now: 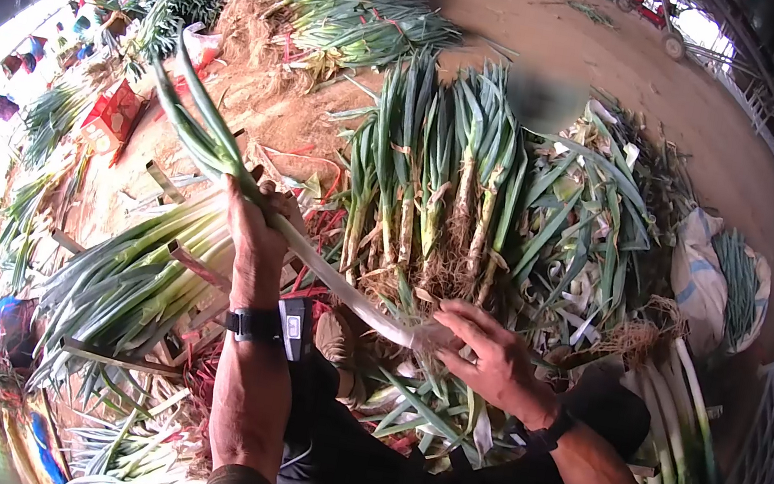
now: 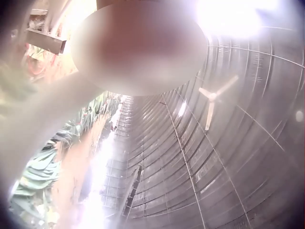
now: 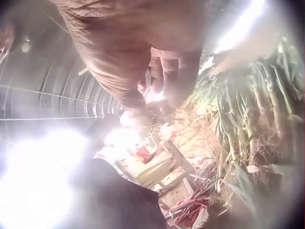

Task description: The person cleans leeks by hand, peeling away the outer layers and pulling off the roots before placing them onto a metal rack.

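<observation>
Left hand [image 1: 259,222]: fingers clamped round a long leek with white shank and green leaves [image 1: 336,278], held slanting above the brown earthen floor [image 1: 581,40]. Right hand [image 1: 501,367]: thumb and fingers at its root end; whether they pinch it cannot be told. Beyond: a row of green-leaved, brown-rooted leeks [image 1: 437,179]. Left: green-and-white leeks [image 1: 134,273] across a wooden frame [image 1: 201,268].

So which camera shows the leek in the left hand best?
The head view: it shows the leek from green leaves to pale stalk, gripped by the left hand. The left wrist view has a blurred pale band, possibly that stalk; in the right wrist view I cannot make it out.
</observation>
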{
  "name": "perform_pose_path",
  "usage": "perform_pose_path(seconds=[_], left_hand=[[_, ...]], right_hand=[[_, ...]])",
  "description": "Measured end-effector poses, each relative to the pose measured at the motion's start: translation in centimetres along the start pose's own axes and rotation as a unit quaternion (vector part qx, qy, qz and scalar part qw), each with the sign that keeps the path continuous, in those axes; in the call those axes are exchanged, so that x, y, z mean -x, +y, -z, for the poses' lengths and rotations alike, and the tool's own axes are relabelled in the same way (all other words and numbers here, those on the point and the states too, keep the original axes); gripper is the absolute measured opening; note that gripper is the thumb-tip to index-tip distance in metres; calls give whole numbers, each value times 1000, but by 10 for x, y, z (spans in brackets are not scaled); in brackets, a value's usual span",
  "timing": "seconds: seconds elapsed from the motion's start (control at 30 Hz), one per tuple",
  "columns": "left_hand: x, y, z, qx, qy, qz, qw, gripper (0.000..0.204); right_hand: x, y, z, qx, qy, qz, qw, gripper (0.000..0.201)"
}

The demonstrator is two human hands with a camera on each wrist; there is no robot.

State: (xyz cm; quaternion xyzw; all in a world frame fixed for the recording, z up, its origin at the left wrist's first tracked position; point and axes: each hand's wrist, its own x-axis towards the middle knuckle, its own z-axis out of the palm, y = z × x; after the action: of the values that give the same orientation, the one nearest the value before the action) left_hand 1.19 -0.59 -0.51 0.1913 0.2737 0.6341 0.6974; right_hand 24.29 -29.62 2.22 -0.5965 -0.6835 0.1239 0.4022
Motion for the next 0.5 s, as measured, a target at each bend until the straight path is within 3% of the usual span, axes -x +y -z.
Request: perform_pose_path(seconds=[0.07,0.1,0.2,0.43,0.5], left_hand=[[0,-6,5,6,-2,23,1000,51],[1,-5,7,-2,4,28,1000,51],[-4,-8,13,2,13,56,998,46],[-5,-12,11,32,-7,86,996,49],[0,-14,4,1,-3,68,998,49]], right_hand=[[-9,10,-9,12,-13,43,999,26],[-8,18,-7,12,-74,55,996,21],[-7,15,-10,-27,-112,33,993,19],[5,11,-11,-4,-45,25,999,13],[15,16,-6,-7,-43,-22,999,11]])
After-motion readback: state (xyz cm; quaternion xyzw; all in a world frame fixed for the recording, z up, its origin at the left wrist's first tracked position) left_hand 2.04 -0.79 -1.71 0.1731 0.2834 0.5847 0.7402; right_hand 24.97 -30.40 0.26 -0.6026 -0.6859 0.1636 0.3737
